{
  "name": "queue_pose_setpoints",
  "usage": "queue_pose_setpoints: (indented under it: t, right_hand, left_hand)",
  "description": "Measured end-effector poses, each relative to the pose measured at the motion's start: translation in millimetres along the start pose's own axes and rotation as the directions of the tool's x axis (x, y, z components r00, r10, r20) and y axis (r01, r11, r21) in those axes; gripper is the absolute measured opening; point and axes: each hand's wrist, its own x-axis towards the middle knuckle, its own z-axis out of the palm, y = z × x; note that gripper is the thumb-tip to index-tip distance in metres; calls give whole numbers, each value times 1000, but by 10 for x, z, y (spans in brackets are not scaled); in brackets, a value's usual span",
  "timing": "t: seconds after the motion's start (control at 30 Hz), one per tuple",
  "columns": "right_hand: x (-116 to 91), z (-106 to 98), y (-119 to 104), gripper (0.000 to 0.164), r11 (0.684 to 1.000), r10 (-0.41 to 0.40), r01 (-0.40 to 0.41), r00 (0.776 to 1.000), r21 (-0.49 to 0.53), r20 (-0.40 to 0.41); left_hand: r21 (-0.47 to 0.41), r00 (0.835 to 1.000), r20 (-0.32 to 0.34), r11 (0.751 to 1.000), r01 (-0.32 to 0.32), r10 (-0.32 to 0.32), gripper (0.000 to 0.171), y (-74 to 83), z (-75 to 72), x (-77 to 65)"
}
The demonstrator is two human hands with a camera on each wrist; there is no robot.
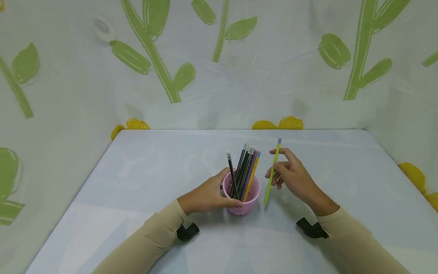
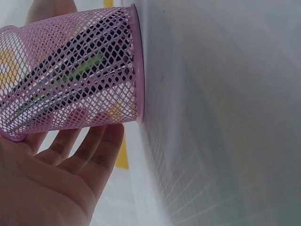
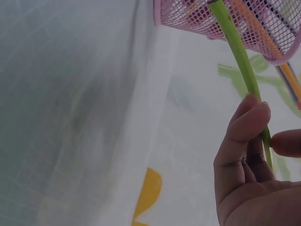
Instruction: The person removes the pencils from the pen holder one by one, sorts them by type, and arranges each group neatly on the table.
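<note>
A pink mesh pencil cup (image 1: 243,210) stands on the table, with my left hand (image 1: 210,194) curled around its left side, thumb along the near rim. Inside lean several black pencils (image 1: 243,165), an orange pencil (image 1: 252,177) and a purple one beside it. Just right of the cup, my right hand (image 1: 294,177) pinches a lime-green pencil (image 1: 275,160) between thumb and fingers. That pencil is nearly upright, purple end up, outside the cup. The right wrist view shows the green pencil's (image 3: 240,54) lower end in front of the cup's mesh.
The pale table (image 1: 137,171) reaches back to a white wall covering (image 1: 260,83) printed with green stems and yellow shapes. Similar covering rises at the left and right sides. Black bands (image 1: 188,232) are at both wrists, below the beige sleeves (image 1: 147,236).
</note>
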Motion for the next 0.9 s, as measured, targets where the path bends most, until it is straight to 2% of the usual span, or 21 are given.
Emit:
queue_pose_setpoints:
  t: [0.27,0.63,0.9]
  right_hand:
    - [28,-26,29,49,995,66,-64,997,-78,28]
    - [81,-42,95,63,974,172,-158,982,-159,78]
    - [104,-78,164,70,972,181,-161,977,-169,108]
  left_hand:
    - [-17,1000,17,1000,-24,25,89,3,-7,5]
    - [-30,1000,17,1000,-8,9,89,-10,0,9]
    - [-30,1000,17,1000,-5,5,90,-33,-2,16]
